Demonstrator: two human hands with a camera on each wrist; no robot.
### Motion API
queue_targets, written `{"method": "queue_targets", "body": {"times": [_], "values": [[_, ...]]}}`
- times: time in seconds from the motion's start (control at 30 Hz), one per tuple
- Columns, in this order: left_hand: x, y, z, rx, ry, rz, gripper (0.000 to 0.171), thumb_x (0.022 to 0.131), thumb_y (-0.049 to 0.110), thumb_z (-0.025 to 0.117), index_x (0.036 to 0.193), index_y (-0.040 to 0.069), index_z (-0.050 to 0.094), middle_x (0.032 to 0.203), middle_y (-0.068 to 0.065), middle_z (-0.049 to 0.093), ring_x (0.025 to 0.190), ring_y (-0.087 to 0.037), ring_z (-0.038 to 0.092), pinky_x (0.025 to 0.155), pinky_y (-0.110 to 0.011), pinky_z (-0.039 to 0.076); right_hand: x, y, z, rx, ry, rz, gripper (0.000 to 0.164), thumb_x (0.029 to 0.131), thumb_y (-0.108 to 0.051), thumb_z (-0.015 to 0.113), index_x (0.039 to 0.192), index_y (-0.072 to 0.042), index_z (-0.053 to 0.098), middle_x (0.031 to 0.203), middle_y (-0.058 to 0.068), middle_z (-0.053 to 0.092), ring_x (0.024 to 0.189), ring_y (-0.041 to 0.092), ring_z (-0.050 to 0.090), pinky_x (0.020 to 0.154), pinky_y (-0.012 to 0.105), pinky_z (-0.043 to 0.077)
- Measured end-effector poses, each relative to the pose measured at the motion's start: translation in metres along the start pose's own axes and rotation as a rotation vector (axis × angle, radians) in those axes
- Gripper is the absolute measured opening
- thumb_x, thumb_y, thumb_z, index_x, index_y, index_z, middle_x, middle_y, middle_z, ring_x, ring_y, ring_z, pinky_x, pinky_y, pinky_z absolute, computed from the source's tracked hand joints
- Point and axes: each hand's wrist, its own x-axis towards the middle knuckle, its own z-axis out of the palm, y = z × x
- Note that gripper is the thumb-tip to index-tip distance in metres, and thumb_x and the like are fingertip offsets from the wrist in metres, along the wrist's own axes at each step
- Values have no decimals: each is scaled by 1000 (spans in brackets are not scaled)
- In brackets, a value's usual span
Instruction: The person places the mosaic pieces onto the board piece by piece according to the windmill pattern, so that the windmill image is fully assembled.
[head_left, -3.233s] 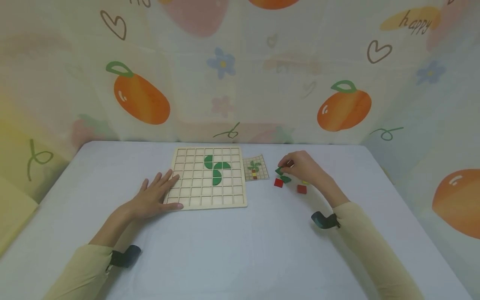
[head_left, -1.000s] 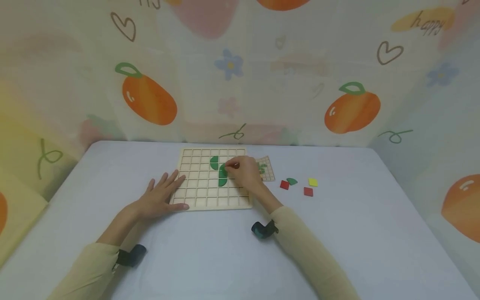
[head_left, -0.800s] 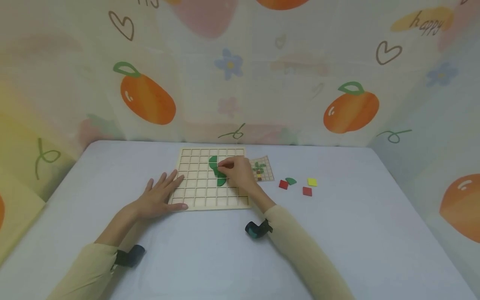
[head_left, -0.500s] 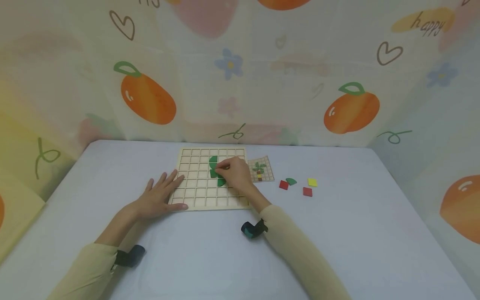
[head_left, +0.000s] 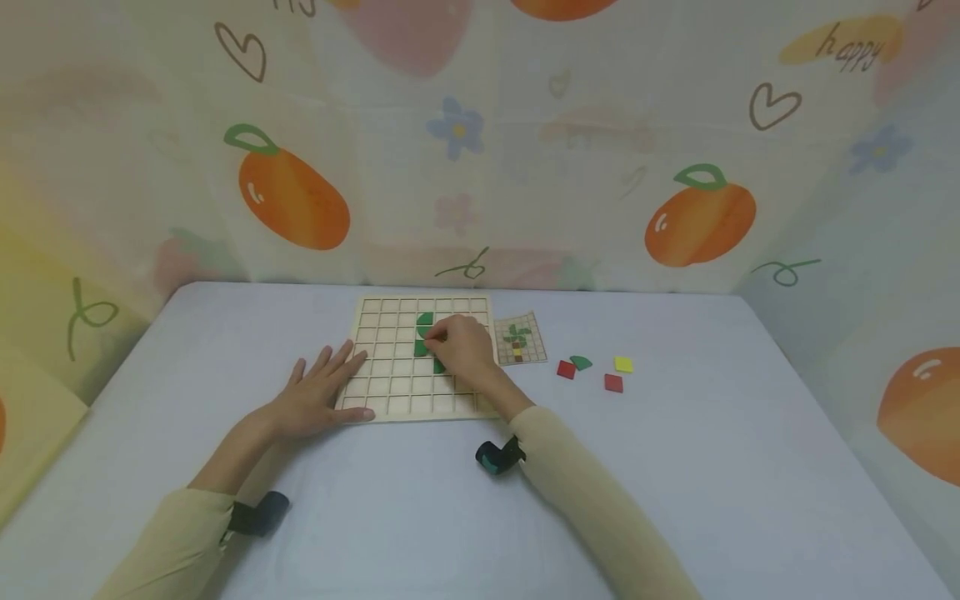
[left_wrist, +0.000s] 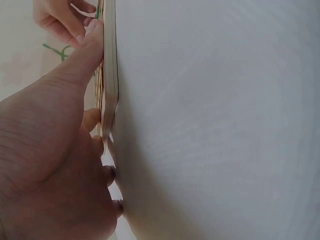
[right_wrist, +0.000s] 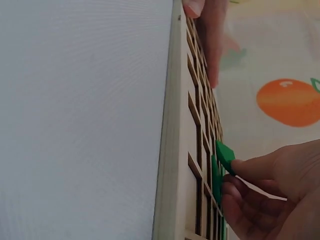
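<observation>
My right hand (head_left: 465,352) pinches a green quarter-circle tile (right_wrist: 226,156) between thumb and fingers, low over the wooden grid board (head_left: 390,389). In the right wrist view this tile tilts up from the grid, and another green tile (right_wrist: 216,179) lies close beside it. The head view shows a green tile (head_left: 425,325) in the upper cells; the right hand partly covers the others. At the board's left side, my left hand (head_left: 307,402) rests with fingers spread, fingertips and thumb (left_wrist: 90,52) on the edge.
A small pattern card (head_left: 534,350) lies against the board's right side. Farther right are loose tiles: a red square (head_left: 566,369), a green quarter-circle (head_left: 581,362), a yellow square (head_left: 623,364) and another red square (head_left: 613,383). A printed curtain (head_left: 510,167) stands behind the table.
My right hand took a green tile from the loose ones and carried it left to the board. Lately it shifted slightly further left and down over the grid. My left hand stayed put.
</observation>
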Motion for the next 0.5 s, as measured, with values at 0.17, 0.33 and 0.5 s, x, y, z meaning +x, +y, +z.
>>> {"method": "queue_targets", "body": {"times": [0.17,0.33,0.5], "values": [[0,1,0,5,-19,-17,97,86,58,66,155,4,24,162,-22,8,145,-50,0,110,-70,-5,-1,-4,-1,-71,-20,-43,14,93,-16,68,102,-10,77,95,1,75,76,12,68,53,19,47],[0,2,0,14,-29,-19,98,86,59,65,155,5,23,162,-23,8,145,-51,1,110,-70,-5,0,-4,1,-73,-31,-40,15,94,-15,66,103,-9,77,96,2,75,74,12,67,50,17,45],[1,1,0,16,-28,-19,98,86,58,66,155,5,22,162,-23,8,145,-51,1,110,-69,-6,2,-3,3,-68,-32,-32,14,93,-14,67,100,-9,77,97,3,75,76,12,67,51,17,46]]}}
